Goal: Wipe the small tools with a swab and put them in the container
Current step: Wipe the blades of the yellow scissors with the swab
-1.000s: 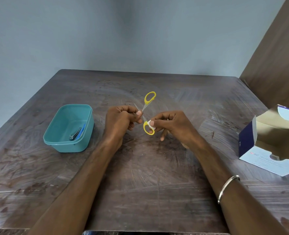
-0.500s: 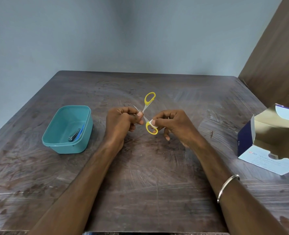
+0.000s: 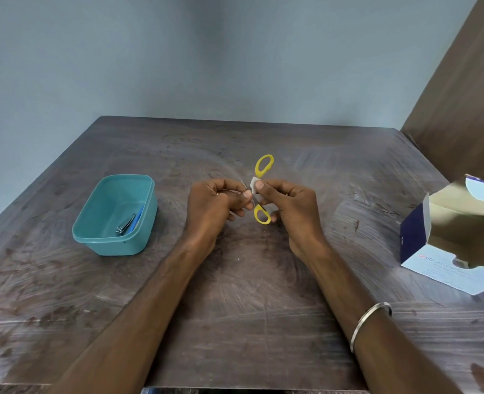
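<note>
Head view: a person at a dark wooden bench (image 3: 235, 322), both hands raised over its middle.
Left hand (image 3: 216, 206): its grip is clamped on the metal end of the small yellow-handled scissors (image 3: 263, 191), fingers curled round it.
Right hand (image 3: 287, 203): thumb and forefinger pinch a white swab (image 3: 254, 185) against the scissors, just below the upper yellow loop.
Scissors: held in the air between the two hands, handles spread apart, one loop above the fingers and one below.
Container (image 3: 116, 216): teal tub on the bench, off to the left hand's side; a nail clipper (image 3: 125, 224) and something blue lie inside.
Box (image 3: 456, 237): open carton on the right edge of the bench.
Step in hand: wiping the scissors, I'd say.
Next move: probably finish the rub, then carry the scissors leftward and lower them into the tub, keeping the swab back.
</note>
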{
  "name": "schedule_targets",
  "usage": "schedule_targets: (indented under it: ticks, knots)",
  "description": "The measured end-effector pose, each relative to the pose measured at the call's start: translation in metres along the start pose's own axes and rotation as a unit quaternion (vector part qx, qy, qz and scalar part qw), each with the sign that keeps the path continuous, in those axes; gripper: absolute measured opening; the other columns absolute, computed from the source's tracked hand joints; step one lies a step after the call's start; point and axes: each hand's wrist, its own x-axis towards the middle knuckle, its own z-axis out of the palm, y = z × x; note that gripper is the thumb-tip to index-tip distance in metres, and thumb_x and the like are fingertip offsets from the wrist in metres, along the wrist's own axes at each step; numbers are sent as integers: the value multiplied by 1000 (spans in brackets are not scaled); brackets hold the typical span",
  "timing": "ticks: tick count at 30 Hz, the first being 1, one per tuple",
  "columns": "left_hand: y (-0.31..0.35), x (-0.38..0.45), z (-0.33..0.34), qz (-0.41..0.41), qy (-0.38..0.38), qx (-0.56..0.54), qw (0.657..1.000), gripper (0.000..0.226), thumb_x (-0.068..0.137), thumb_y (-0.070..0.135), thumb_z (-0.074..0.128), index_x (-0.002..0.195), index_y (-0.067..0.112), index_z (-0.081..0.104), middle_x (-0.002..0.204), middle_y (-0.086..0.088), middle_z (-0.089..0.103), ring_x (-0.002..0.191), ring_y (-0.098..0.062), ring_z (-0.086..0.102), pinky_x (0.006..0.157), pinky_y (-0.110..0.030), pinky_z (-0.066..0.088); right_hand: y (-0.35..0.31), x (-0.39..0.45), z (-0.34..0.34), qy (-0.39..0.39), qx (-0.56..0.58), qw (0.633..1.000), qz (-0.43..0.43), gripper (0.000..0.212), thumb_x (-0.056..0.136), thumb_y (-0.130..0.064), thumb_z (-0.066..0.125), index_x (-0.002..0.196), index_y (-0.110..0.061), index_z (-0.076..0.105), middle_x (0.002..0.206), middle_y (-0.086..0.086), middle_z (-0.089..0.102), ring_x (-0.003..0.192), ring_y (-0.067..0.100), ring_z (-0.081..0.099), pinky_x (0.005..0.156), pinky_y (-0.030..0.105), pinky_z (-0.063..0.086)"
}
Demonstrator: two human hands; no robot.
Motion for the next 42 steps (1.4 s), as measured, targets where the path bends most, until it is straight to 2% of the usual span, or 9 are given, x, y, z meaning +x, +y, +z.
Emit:
schedule_targets:
  ticks: [4,8,10,13,20,24,28,32,42]
  knots:
    - [0,-1,0,6,-7,7,1000,16,85,10,75,71,15,68,68,-10,75,53,-14,63,48,-21,44,-1,-2,2,-18,-6,1000,-8,11,88,-21,76,81,-13,79,67,-6,72,56,2,56,50,15,42]
    - [-1,-1,1,3,-22,10,1000,10,85,8,74,76,11,69,69,-9,75,53,-13,63,49,-20,45,0,0,3,-13,-27,1000,-6,20,89,-23,74,84,-4,76,73,11,64,66,15,51,59,27,41]
    - [-1,-2,2,-1,-29,1,1000,8,85,8,74,78,9,70,69,-9,75,53,-14,64,50,-21,46,1,-1,6,-17,-36,999,-22,28,92,-23,70,84,4,70,69,14,55,61,16,42,55,26,35]
    - [0,-3,4,-4,-37,-11,999,8,85,7,73,77,8,71,68,-10,75,55,-16,65,51,-21,47,0,-2,8,-10,-44,998,-39,30,96,-23,67,83,5,68,64,7,53,49,4,36,49,18,31]
    - [1,-2,4,-14,-39,-28,999,6,86,6,72,80,3,71,67,-10,74,54,-16,65,51,-20,48,0,-2,8,33,1,999,4,25,88,-28,76,86,-3,75,61,-5,55,53,6,42,49,24,36]
    - [1,-2,3,-14,-36,-27,999,9,86,4,71,77,4,70,66,-10,74,53,-16,64,51,-20,49,-1,-3,8,21,12,1000,15,22,88,-25,76,88,-3,76,64,-1,54,53,7,40,48,21,35]
    - [1,-4,2,-16,-29,-38,999,13,86,3,70,74,5,69,66,-10,73,54,-17,64,52,-22,48,-2,-2,4,-10,3,1000,27,10,85,-24,79,79,-16,79,69,-1,63,63,9,48,53,23,41]
    - [1,-4,4,-14,-31,-43,999,10,88,4,69,78,2,69,67,-11,73,55,-18,64,53,-23,48,-2,1,1,-1,-3,1000,24,12,84,-22,80,82,-11,78,63,-8,67,54,3,53,52,22,44]
    - [1,-5,5,-25,-49,-39,998,12,87,2,70,75,3,68,62,-9,71,50,-16,62,49,-21,48,-8,4,-4,51,61,996,29,5,85,-23,78,82,-18,79,78,7,77,61,9,61,56,28,45]
